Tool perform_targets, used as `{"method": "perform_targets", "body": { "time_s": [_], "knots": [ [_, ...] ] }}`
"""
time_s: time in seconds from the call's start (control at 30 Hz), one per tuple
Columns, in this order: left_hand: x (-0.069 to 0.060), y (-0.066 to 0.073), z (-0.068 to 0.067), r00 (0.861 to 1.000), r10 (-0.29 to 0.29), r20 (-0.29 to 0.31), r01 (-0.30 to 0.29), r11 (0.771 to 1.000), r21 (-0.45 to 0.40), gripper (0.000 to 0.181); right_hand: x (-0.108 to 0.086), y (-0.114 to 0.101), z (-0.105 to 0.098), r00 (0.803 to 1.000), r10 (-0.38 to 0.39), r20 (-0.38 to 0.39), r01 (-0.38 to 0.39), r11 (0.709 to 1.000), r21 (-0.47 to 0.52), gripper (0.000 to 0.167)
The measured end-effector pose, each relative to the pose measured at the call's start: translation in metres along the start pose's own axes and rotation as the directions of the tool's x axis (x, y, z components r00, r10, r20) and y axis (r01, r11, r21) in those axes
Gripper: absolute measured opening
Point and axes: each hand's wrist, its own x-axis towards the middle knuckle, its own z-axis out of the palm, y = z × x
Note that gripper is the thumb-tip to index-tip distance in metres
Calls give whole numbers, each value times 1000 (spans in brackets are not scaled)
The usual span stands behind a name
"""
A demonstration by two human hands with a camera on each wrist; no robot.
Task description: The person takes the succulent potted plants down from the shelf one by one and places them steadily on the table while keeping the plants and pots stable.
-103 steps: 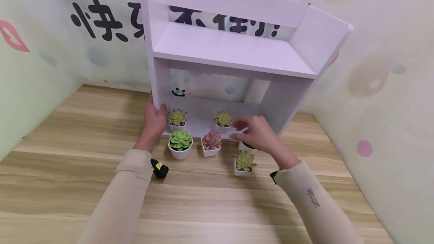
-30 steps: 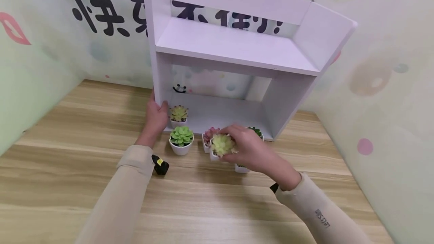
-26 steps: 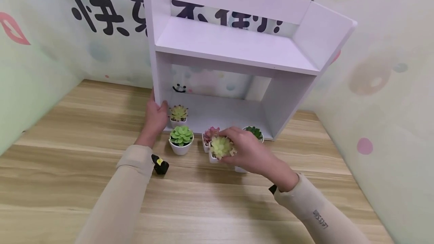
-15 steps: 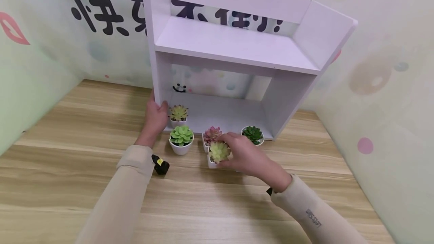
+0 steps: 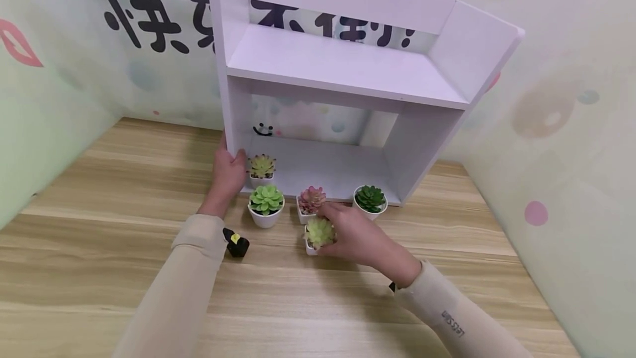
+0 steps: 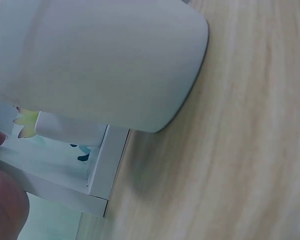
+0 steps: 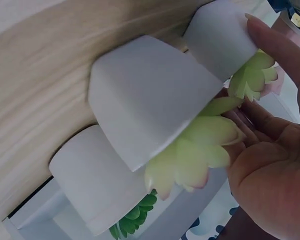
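My right hand [image 5: 355,236] pinches the white square pot of a yellow-green succulent [image 5: 318,233], in front of a pink succulent [image 5: 311,201]; whether its base touches the table cannot be told. In the right wrist view the thumb lies on that pot [image 7: 220,42], and a second yellow-green succulent's pot [image 7: 150,95] stands nearer the wrist, hidden by the hand in the head view. My left hand [image 5: 229,173] grips the left side panel of a white shelf unit [image 5: 343,65], thumb on the inner side. Beside it are a potted yellow-green succulent [image 5: 261,167] on the lower board and a bright green succulent [image 5: 266,203].
A dark green succulent [image 5: 370,199] in a round white pot stands by the shelf's right front edge. On the wooden table [image 5: 278,303], near the left cuff, is a small black item with a yellow mark [image 5: 236,243]. Patterned walls close in the back and sides.
My right hand took the yellow-green succulent from the lower board and brought it forward and down, in front of the pink one. The left hand kept its grip on the panel.
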Motion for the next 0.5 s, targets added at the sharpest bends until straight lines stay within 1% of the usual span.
{"method": "perform_targets", "body": {
  "time_s": [0.13,0.27,0.37,0.5],
  "knots": [
    [0,1,0,1000,-5,1,5,1000,7,57,1,-1,1,1000,-4,8,4,999,-43,62],
    [0,0,0,1000,-15,0,15,1000,-4,58,2,-5,-2,999,17,50,-14,998,-57,68],
    [0,-1,1,1000,-8,-1,8,1000,3,59,3,-8,-4,996,37,80,-32,998,-57,73],
    [0,-2,1,1000,10,-5,-10,1000,6,58,6,-13,-10,994,44,97,-36,996,-82,83]
  ]
}}
